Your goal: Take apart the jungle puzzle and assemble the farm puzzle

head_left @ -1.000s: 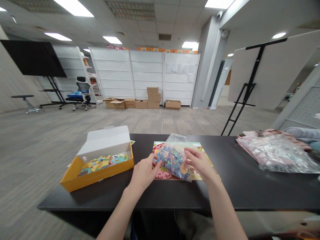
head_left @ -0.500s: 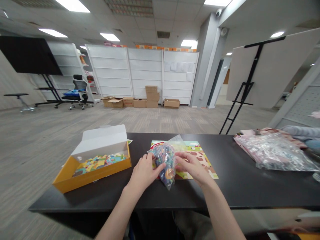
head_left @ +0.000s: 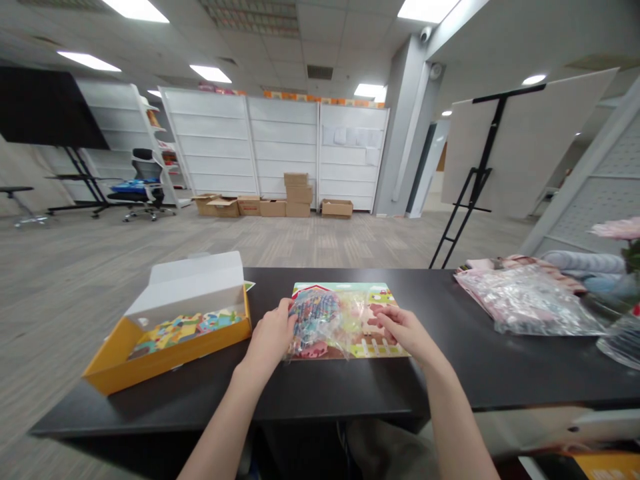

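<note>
A clear plastic bag (head_left: 316,313) of small colourful pieces lies over a farm-picture board (head_left: 380,348) with a white fence and brown patches. At the bag's left edge is my left hand (head_left: 270,337), its fingers and thumb closed on the plastic. My right hand (head_left: 404,331) hovers over the board's right part, just right of the bag, fingers stretched out and thumb apart. Whether its fingertips touch the thin plastic is hard to see. To the left stands an open yellow box (head_left: 173,360) with colourful pieces (head_left: 193,328) inside and its white lid raised.
On the black table's (head_left: 345,390) right side lie pink fabric in a clear plastic bag (head_left: 530,300) and rolled grey-blue cloth (head_left: 583,261). A pink flower (head_left: 617,229) stands at the far right. Beyond the table are an easel stand (head_left: 480,177) and cardboard boxes (head_left: 299,195).
The bag has gone from held up between both hands to lying flatter on the board. My right hand has moved away to the right; the view has turned slightly right.
</note>
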### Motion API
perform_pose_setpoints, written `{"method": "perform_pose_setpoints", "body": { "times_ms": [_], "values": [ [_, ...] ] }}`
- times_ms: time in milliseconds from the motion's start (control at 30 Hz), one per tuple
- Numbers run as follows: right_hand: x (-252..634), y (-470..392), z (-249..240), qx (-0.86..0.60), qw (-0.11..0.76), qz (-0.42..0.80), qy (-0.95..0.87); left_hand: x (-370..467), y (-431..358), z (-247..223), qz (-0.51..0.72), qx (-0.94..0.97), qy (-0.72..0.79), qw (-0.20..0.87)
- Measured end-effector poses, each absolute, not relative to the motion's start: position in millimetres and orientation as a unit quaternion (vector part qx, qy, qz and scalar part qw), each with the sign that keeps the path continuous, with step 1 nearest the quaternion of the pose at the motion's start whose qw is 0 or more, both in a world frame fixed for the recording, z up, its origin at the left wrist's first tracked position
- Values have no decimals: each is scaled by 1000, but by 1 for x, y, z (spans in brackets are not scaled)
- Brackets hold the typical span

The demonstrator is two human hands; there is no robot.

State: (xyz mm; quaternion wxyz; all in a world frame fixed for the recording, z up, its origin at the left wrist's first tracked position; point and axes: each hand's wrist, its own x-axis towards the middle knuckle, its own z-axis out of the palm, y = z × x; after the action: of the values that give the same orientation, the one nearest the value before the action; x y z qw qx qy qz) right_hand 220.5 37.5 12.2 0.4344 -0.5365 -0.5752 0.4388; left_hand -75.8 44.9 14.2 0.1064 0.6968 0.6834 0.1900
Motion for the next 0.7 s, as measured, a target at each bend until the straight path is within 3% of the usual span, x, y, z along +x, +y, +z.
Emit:
{"method": "perform_pose_setpoints", "body": {
  "times_ms": [233,400,567,700],
  "values": [
    [180,37,10,-558,309,318,-701,-74,49,7,237,707,658,105],
    [172,44,15,-547,383,295,-683,-79,42,-2,318,785,517,122],
    [182,38,27,-476,451,486,-578,-86,26,-2,261,824,469,181],
    [187,24,41,-352,432,633,-537,-90,21,-4,241,824,470,203]
  ]
}}
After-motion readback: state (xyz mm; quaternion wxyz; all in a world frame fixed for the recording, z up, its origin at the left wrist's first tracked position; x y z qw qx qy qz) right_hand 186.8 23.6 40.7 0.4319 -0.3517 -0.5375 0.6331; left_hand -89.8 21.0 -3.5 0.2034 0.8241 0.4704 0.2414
